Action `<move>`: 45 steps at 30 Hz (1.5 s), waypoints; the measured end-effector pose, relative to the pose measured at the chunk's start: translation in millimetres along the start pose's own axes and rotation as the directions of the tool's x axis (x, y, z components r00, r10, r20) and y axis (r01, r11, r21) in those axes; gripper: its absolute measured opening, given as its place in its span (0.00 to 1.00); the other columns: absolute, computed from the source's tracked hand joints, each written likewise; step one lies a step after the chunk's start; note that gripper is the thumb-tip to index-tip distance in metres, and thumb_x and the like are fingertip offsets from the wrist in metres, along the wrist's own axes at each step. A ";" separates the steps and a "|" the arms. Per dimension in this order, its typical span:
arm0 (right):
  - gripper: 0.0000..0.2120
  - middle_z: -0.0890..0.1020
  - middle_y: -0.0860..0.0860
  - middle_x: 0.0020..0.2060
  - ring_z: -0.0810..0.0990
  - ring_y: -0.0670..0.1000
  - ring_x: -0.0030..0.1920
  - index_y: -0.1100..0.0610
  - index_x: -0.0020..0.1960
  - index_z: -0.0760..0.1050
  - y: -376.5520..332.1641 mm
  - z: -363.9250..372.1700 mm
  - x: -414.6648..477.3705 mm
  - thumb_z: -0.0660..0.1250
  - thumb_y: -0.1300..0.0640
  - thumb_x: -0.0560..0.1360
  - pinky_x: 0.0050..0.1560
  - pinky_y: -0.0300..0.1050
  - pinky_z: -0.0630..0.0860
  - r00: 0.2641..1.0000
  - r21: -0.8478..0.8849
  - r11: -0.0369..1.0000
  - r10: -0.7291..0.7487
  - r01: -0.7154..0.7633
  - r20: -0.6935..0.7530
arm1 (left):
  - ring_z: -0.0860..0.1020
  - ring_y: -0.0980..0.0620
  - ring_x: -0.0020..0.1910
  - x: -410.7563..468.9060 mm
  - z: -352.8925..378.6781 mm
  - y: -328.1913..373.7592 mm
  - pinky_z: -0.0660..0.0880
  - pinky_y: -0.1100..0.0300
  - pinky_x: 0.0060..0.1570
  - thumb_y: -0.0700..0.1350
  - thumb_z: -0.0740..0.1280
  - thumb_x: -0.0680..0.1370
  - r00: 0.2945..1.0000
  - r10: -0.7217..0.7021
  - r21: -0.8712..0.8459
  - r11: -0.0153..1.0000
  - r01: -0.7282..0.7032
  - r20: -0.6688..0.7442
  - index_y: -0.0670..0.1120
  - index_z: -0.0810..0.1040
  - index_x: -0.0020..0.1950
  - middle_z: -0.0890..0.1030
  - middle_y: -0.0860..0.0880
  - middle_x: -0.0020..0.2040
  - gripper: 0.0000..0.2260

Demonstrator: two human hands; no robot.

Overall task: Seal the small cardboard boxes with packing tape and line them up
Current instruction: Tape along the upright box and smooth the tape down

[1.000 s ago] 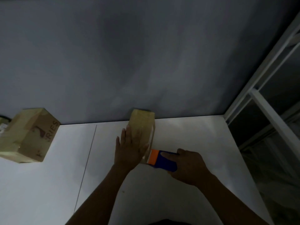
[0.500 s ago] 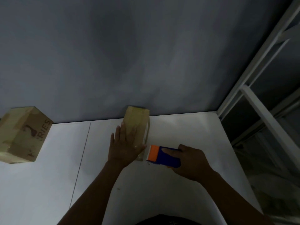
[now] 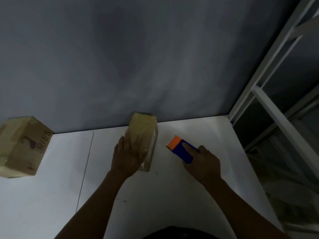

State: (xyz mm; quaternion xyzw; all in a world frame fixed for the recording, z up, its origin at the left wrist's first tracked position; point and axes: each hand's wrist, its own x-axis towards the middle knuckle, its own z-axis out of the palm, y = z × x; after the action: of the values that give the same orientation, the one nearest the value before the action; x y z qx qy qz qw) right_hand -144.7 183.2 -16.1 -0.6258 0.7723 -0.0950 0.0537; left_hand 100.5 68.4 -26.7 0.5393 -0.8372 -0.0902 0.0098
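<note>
Dispenser (image 3: 182, 149) pulled off box (image 3: 144, 133), left hand (image 3: 128, 156) flat

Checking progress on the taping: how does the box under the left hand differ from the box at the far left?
The centre box is narrow, plain and pinned by the left hand; the far-left box is bulkier, printed with lettering and untouched. Both are brown cardboard on the white table.

Left hand (image 3: 128, 154) lies flat, palm down, on the narrow cardboard box (image 3: 144, 133) at the rear of the white counter (image 3: 51, 195). Right hand (image 3: 202, 163) grips a blue-and-orange tool (image 3: 181, 149), apart from that box. A second box (image 3: 22, 145) stands far left.
</note>
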 end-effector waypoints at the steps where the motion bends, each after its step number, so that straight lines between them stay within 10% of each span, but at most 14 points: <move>1: 0.37 0.77 0.54 0.35 0.77 0.53 0.28 0.50 0.64 0.76 -4.9 2.5 1.8 0.78 0.40 0.58 0.28 0.40 0.73 1.000 0.017 1.000 0.023 -0.023 0.004 | 0.55 0.36 0.74 0.1 -0.6 -0.5 0.61 0.38 0.69 0.68 0.38 0.75 0.998 -0.050 -0.006 0.999 0.051 0.035 0.53 0.52 0.77 0.53 0.41 0.77 0.34; 11: 0.34 0.80 0.63 0.38 0.78 0.63 0.34 0.52 0.58 0.80 -23.6 49.6 17.4 0.82 0.50 0.53 0.31 0.53 0.76 0.996 -0.267 0.961 -0.083 0.075 -0.017 | 0.64 0.31 0.68 -17.0 0.5 -7.5 0.75 0.44 0.46 0.57 0.50 0.80 0.984 -0.033 -0.095 0.994 0.050 0.173 0.56 0.46 0.73 0.47 0.38 0.78 0.24; 15: 0.32 0.80 0.56 0.43 0.80 0.55 0.38 0.46 0.63 0.76 -25.1 52.3 7.5 0.80 0.53 0.60 0.32 0.47 0.77 0.982 0.043 0.989 -0.143 0.139 0.126 | 0.64 0.40 0.69 -19.4 3.9 -19.1 0.73 0.51 0.50 0.70 0.32 0.72 0.989 -0.068 -0.102 0.991 0.081 0.131 0.58 0.41 0.76 0.43 0.46 0.78 0.34; 18: 0.29 0.75 0.56 0.61 0.77 0.55 0.56 0.49 0.75 0.58 -24.5 56.4 5.0 0.64 0.53 0.77 0.51 0.48 0.75 0.974 0.056 0.986 -0.165 0.158 0.153 | 0.65 0.39 0.69 -25.2 -9.1 -4.1 0.70 0.46 0.58 0.66 0.46 0.77 0.981 -0.140 -0.193 0.967 0.165 0.134 0.59 0.53 0.76 0.49 0.51 0.76 0.28; 20: 0.27 0.76 0.62 0.56 0.78 0.62 0.52 0.52 0.71 0.68 -27.8 63.4 5.8 0.67 0.49 0.73 0.49 0.52 0.75 0.990 -0.080 0.986 -0.141 0.143 0.033 | 0.67 0.38 0.67 -27.9 -14.7 -0.9 0.71 0.46 0.59 0.69 0.45 0.75 0.983 -0.142 -0.193 0.968 0.163 0.118 0.61 0.54 0.75 0.49 0.50 0.76 0.30; 22: 0.18 0.79 0.56 0.50 0.79 0.58 0.48 0.52 0.61 0.78 -40.5 63.2 3.7 0.64 0.49 0.73 0.47 0.49 0.76 0.996 0.139 0.989 -0.026 0.038 -0.085 | 0.71 0.37 0.62 -28.4 -15.2 -5.9 0.73 0.47 0.57 0.72 0.39 0.72 0.989 -0.088 -0.192 0.975 0.110 0.118 0.61 0.51 0.76 0.48 0.47 0.76 0.34; 23: 0.14 0.79 0.52 0.50 0.78 0.54 0.49 0.52 0.59 0.78 -51.2 56.4 3.9 0.63 0.51 0.75 0.48 0.46 0.75 0.994 0.383 0.923 0.057 -0.019 -0.090 | 0.72 0.37 0.60 -28.2 -14.0 -8.3 0.74 0.47 0.56 0.71 0.39 0.73 0.992 -0.070 -0.201 0.975 0.090 0.106 0.63 0.49 0.76 0.48 0.46 0.76 0.32; 25: 0.10 0.78 0.48 0.51 0.77 0.51 0.51 0.49 0.57 0.76 -74.3 44.2 7.9 0.64 0.55 0.76 0.49 0.43 0.73 0.946 0.817 0.478 0.162 -0.323 0.279 | 0.73 0.38 0.58 -27.5 -10.0 -11.1 0.74 0.49 0.55 0.67 0.43 0.77 0.995 -0.037 -0.210 0.976 0.056 0.093 0.64 0.47 0.76 0.47 0.47 0.76 0.27; 27: 0.05 0.79 0.51 0.48 0.78 0.53 0.49 0.51 0.53 0.75 -92.2 34.0 4.0 0.64 0.55 0.78 0.46 0.44 0.74 0.798 0.798 0.044 0.085 -0.601 0.596 | 0.72 0.39 0.59 -27.4 -9.5 -9.6 0.73 0.50 0.55 0.65 0.45 0.78 0.994 -0.055 -0.216 0.974 0.074 0.091 0.64 0.47 0.76 0.47 0.47 0.76 0.26; 29: 0.04 0.80 0.52 0.44 0.78 0.52 0.45 0.55 0.49 0.75 -99.0 33.4 0.0 0.62 0.56 0.80 0.44 0.46 0.74 0.696 0.691 -0.138 0.015 -0.710 0.718 | 0.70 0.38 0.63 -27.8 -7.7 -10.6 0.72 0.49 0.56 0.65 0.44 0.78 0.992 -0.078 -0.202 0.975 0.097 0.103 0.62 0.49 0.76 0.46 0.47 0.76 0.27; 39: 0.09 0.77 0.55 0.31 0.73 0.51 0.33 0.62 0.38 0.74 -100.5 39.4 4.5 0.63 0.66 0.77 0.33 0.44 0.72 0.629 0.615 -0.272 0.042 -0.740 0.776 | 0.66 0.37 0.66 -30.5 -7.0 -3.4 0.72 0.48 0.58 0.62 0.44 0.80 0.996 -0.036 -0.170 0.984 0.050 0.087 0.63 0.47 0.76 0.43 0.44 0.77 0.24; 45: 0.04 0.78 0.56 0.33 0.76 0.53 0.35 0.64 0.42 0.75 -109.6 41.0 3.4 0.66 0.66 0.75 0.32 0.46 0.75 0.585 0.565 -0.393 0.079 -0.725 0.807 | 0.67 0.42 0.65 -23.0 18.3 -18.5 0.66 0.58 0.50 0.75 0.29 0.66 0.993 -0.082 -0.247 0.964 0.100 0.085 0.60 0.46 0.77 0.40 0.49 0.76 0.42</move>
State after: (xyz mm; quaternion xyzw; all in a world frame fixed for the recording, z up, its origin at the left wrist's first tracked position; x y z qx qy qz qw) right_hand -32.3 154.9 -32.6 0.0103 0.5578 -0.4551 0.6940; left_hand 124.6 84.4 -45.8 0.5679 -0.7933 -0.2153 0.0427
